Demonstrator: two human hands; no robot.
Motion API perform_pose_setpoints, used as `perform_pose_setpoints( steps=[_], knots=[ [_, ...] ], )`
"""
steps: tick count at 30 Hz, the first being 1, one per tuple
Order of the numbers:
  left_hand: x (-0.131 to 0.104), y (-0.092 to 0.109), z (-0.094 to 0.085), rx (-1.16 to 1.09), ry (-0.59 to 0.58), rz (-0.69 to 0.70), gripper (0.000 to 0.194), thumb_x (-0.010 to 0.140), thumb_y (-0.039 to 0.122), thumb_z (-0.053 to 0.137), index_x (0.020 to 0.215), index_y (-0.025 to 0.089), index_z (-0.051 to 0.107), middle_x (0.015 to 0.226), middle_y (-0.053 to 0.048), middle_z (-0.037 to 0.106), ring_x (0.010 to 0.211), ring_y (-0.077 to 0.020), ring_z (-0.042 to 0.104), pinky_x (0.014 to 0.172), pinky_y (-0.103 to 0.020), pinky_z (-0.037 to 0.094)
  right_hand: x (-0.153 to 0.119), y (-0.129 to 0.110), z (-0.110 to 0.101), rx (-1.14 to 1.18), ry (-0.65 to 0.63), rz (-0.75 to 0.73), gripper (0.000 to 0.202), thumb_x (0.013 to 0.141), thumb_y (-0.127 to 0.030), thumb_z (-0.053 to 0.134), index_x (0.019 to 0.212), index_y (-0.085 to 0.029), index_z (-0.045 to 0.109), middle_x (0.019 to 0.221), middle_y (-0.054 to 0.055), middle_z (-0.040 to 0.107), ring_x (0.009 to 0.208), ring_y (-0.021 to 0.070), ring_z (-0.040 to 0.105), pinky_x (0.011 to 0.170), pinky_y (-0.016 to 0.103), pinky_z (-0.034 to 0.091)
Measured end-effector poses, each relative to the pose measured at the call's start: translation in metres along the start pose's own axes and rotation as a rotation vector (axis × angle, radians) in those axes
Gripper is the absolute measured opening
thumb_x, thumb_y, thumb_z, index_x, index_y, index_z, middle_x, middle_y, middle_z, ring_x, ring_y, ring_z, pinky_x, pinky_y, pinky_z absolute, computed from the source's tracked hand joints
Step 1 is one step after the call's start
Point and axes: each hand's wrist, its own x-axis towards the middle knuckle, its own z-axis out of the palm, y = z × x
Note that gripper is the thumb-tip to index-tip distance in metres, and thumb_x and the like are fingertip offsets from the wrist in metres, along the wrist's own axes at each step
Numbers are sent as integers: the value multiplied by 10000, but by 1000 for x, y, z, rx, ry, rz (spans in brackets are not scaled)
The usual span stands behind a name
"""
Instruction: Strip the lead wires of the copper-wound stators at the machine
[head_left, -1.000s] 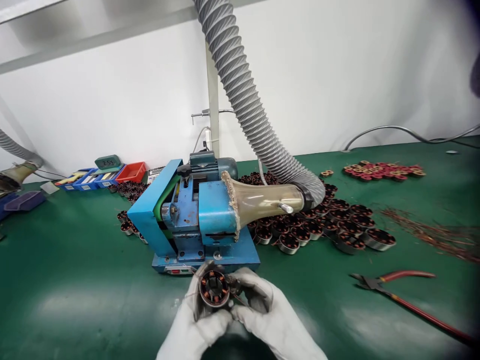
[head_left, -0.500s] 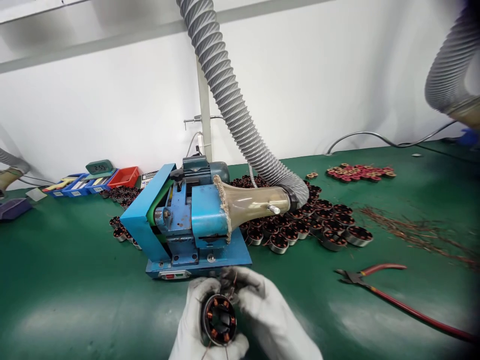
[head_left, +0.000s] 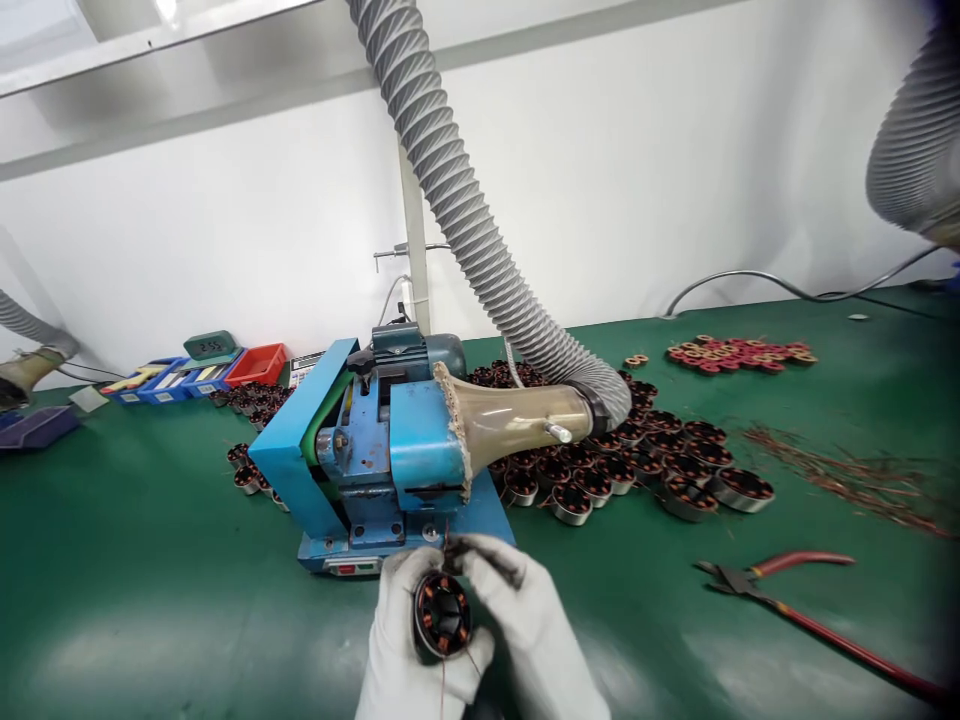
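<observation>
In a white glove, my left hand point(head_left: 394, 635) is wrapped round a ring-shaped motor stator point(head_left: 424, 622) with copper windings inside. The stator's open face is turned up toward me, and thin wires hang from its lower side. My right hand point(head_left: 517, 610), also gloved and blackened at the fingertips, is closed at the stator's top edge. Its thumb and fingers pinch a thin copper wire point(head_left: 448, 535) that sticks up there. Just beyond both hands stands a blue belt machine point(head_left: 427, 430), its front base close to my fingers.
A grey hose point(head_left: 480, 210) runs down to the machine's nozzle point(head_left: 517, 415). Many stators point(head_left: 592, 485) sit behind and right of it. Red-handled cutters point(head_left: 750, 580), copper wire scraps point(head_left: 847, 475) and red rings point(head_left: 727, 352) lie rightward. Small bins point(head_left: 255, 365) stand back left.
The view has shifted slightly, so the bench things appear further right and lower. My right fingers have moved in closer over the stator's top edge, and the wire there now stands more upright.
</observation>
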Motion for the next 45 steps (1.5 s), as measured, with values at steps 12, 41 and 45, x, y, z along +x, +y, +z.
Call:
perform_pose_setpoints(
  steps=[12,41,45],
  knots=[
    [41,-8,14,-62,-100,-79,403,717,325,551,1091,206,459,1129,-111,517,1088,-260,518,973,-447,390,26,18,13,-189,-20,-88,222,702,-334,646,839,-170,701,884,81,685,867,243,615,825,364,466],
    [-1,5,-54,-1114,-152,-725,600,539,613,656,980,207,653,900,-88,684,627,-144,617,514,-234,477,-26,51,-12,-564,-98,-279,280,764,-430,573,920,-249,719,993,83,689,956,252,626,824,291,508],
    [0,3,-68,-1260,-145,-695,592,582,712,538,879,220,678,801,-61,668,587,-117,578,495,-214,438,-22,70,-7,-746,-235,-121,278,760,-427,557,847,-228,731,917,90,706,874,262,654,748,279,530]
  ],
)
